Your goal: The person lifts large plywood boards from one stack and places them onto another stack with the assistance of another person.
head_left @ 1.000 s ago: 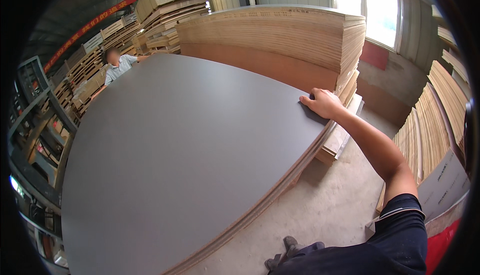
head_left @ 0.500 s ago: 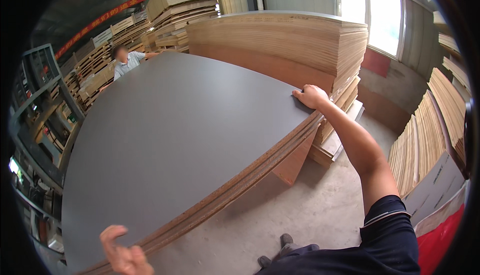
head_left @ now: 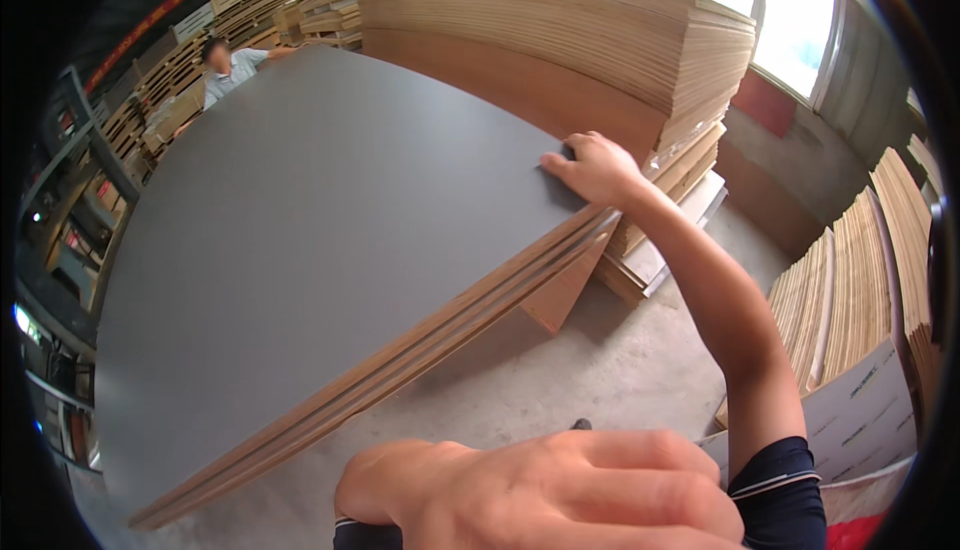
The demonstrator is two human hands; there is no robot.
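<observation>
A large grey-faced board [head_left: 320, 230] lies on top of a few more boards, their brown edges [head_left: 390, 370] showing along the near side. At the near right corner, my right hand [head_left: 597, 168] is closed on the grey board, with its fingers on the upper face. Some of that grip is hidden under the palm. Close in the foreground, my left hand [head_left: 545, 490] is raised with its back toward me, off the boards. Its fingers reach to the right, loosely bent with slight gaps between them, and no object shows in them. The fingertips are out of sight.
Another person [head_left: 232, 72] stands at the far left end of the boards, an arm along the edge. A tall stack of wooden sheets [head_left: 520, 15] rises behind. More sheets [head_left: 850, 290] lean at the right. A metal frame [head_left: 85, 140] stands left, above concrete floor [head_left: 460, 370].
My left hand has moved from the near left edge of the boards up and right into the foreground. My right hand stays at the corner. The whole view has shifted.
</observation>
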